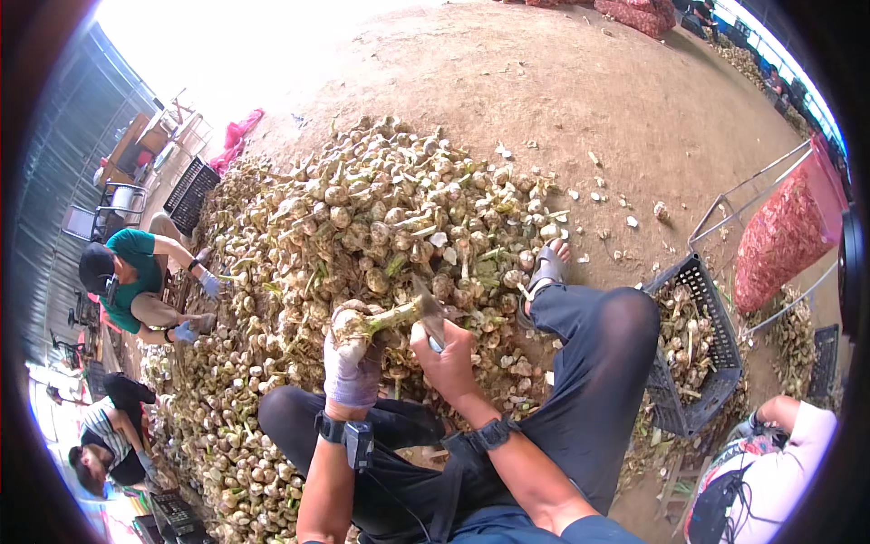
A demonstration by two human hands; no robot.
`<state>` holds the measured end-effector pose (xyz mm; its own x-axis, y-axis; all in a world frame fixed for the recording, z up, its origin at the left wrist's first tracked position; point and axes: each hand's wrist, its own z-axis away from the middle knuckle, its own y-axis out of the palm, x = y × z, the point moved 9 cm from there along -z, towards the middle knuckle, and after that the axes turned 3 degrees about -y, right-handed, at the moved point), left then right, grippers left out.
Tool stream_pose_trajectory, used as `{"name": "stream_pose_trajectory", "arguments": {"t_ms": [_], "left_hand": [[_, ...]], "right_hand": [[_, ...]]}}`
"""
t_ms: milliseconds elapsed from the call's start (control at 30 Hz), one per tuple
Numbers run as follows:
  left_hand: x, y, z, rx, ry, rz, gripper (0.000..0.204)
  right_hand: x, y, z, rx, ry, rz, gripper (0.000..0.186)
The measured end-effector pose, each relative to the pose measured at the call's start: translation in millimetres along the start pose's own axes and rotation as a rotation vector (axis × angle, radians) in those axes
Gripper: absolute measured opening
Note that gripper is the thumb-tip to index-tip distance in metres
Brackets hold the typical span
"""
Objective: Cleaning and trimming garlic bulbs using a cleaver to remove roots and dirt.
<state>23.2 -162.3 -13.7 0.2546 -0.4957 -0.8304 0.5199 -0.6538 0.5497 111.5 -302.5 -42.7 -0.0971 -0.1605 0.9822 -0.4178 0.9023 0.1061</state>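
Note:
My left hand [353,367], in a pale lilac glove, grips a garlic bulb [348,323] whose thick pale-green stalk [390,317] points right. My bare right hand [442,358] is closed round a metal blade tool [429,310], its blade at the right end of that stalk; whether they touch I cannot tell exactly. Both hands are held over a large heap of loose garlic [335,208] between my bent legs.
Two co-workers in gloves [136,281] [113,431] sit left, near a black crate [190,198]. At right stand a crate of garlic [725,372], a red mesh sack on a metal frame [779,236] and another person [761,471]. Filled sacks [634,14] lie at the back.

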Motion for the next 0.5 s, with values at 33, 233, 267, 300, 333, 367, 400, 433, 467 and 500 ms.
{"name": "stream_pose_trajectory", "arguments": {"t_ms": [33,233,267,300,333,367,400,433,467,500], "left_hand": [[5,-2,-2,0.038,-0.023,0.097,0.055],[-31,3,-7,0.047,0.035,0.203,0.042],[-53,-17,-2,0.020,0.106,0.177,0.040],[-73,-56,7,-0.143,0.197,0.138,0.040],[-119,-111,22,-0.206,0.468,0.022,0.042],[-145,-105,36,0.062,0.387,0.370,0.041],[-172,-137,61,0.128,0.329,0.652,0.041],[-201,-165,100,-0.056,0.493,0.634,0.038],[-228,-190,142,-0.251,0.665,0.596,0.037],[-238,-207,159,-0.263,0.678,0.582,0.037]], "right_hand": [[-17,6,3,0.064,-0.005,0.129,0.018],[-171,16,61,0.192,0.464,0.194,0.024],[-170,18,59,0.160,0.560,0.054,0.024],[-167,17,61,0.116,0.649,-0.041,0.024],[-162,19,57,0.070,0.660,-0.126,0.021],[-168,6,53,0.005,0.652,-0.148,0.022],[-173,0,50,-0.048,0.643,-0.180,0.024],[-177,-12,45,-0.100,0.611,-0.130,0.023],[-170,-15,41,-0.158,0.590,-0.141,0.020],[-165,-9,41,-0.183,0.602,-0.236,0.019]]}}
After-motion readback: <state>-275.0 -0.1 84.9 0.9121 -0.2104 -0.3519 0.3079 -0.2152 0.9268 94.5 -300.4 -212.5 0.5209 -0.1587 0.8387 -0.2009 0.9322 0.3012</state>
